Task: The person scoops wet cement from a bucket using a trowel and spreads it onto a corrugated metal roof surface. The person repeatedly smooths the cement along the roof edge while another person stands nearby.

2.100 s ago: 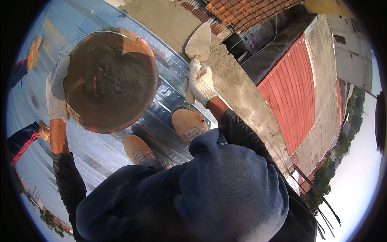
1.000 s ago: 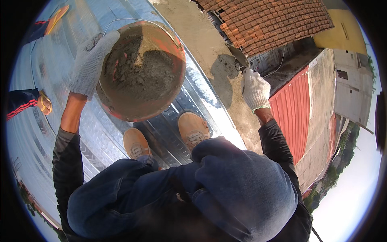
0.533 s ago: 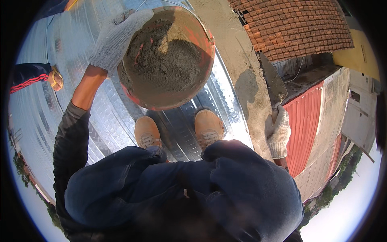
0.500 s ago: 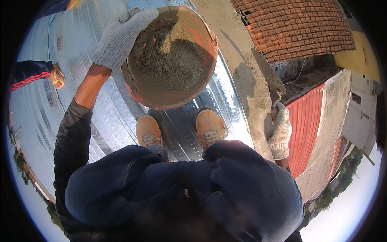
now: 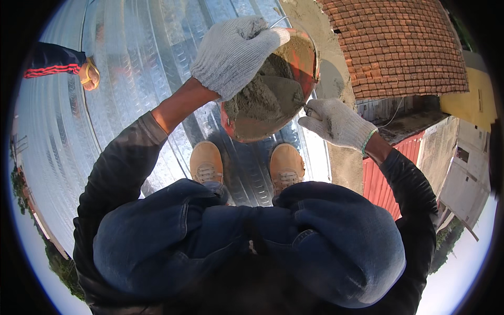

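Note:
A reddish bucket [image 5: 304, 59], partly filled with wet grey mortar [image 5: 251, 105], is tilted in front of my feet. My left hand [image 5: 233, 56], in a white knitted glove, is closed on the bucket's far left rim and covers part of its mouth. In my gloved right hand [image 5: 340, 124], at the bucket's right side, is a trowel [image 5: 286, 93]. The trowel's mortar-coated blade lies inside the bucket against the mortar; its handle is mostly hidden by my fingers.
I squat on ribbed metal decking [image 5: 136, 68] in tan shoes [image 5: 206, 163]. A mortar-covered ledge [image 5: 344, 165] runs along the right, past the decking's edge. Beyond it lie a tiled roof [image 5: 399, 50] and red corrugated sheeting [image 5: 391, 160] lower down. Another person's sandalled foot [image 5: 90, 74] stands at left.
My right hand has brought the trowel from the ledge into the bucket. My left hand has moved right with the bucket, which is now more tilted.

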Demonstrator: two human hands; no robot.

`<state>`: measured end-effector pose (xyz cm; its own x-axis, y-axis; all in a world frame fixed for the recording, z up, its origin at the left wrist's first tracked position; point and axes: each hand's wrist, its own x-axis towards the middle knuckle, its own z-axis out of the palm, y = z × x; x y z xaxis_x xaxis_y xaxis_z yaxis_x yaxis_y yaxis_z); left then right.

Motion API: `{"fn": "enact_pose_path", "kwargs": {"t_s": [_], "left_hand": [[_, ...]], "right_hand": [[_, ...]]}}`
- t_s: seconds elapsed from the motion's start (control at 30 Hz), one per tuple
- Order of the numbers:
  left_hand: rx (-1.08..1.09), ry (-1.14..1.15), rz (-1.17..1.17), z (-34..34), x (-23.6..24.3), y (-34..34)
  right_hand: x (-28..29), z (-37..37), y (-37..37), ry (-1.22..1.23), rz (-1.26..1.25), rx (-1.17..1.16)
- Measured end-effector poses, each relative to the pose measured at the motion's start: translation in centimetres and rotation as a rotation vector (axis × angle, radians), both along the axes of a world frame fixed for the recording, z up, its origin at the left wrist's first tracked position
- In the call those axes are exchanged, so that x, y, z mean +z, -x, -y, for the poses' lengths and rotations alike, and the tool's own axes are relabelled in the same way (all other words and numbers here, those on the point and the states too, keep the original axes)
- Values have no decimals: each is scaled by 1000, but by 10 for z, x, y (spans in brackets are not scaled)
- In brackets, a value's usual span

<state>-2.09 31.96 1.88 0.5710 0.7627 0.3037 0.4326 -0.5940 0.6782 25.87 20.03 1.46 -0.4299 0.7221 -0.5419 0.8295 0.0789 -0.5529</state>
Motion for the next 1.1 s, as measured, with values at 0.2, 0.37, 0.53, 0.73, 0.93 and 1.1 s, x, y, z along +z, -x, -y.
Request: {"fn": "enact_pose_path", "kwargs": {"t_s": [0.2, 0.37, 0.53, 0.73, 0.93, 1.1], "left_hand": [[44, 232, 59, 7, 2, 0], [118, 502, 212, 0, -3, 13], [156, 632, 252, -24, 3, 32], [146, 519, 140, -51, -16, 50], [148, 380, -95, -67, -14, 47], [113, 419, -32, -63, -14, 59]], "right_hand": [[-26, 29, 11, 158, -352, -199], [-34, 40, 44, 253, -506, -282], [-33, 48, 61, -328, -429, -232], [19, 14, 32, -842, 162, -37], [-10, 5, 60, -656, 311, -13], [36, 14, 57, -466, 263, 133]]}}
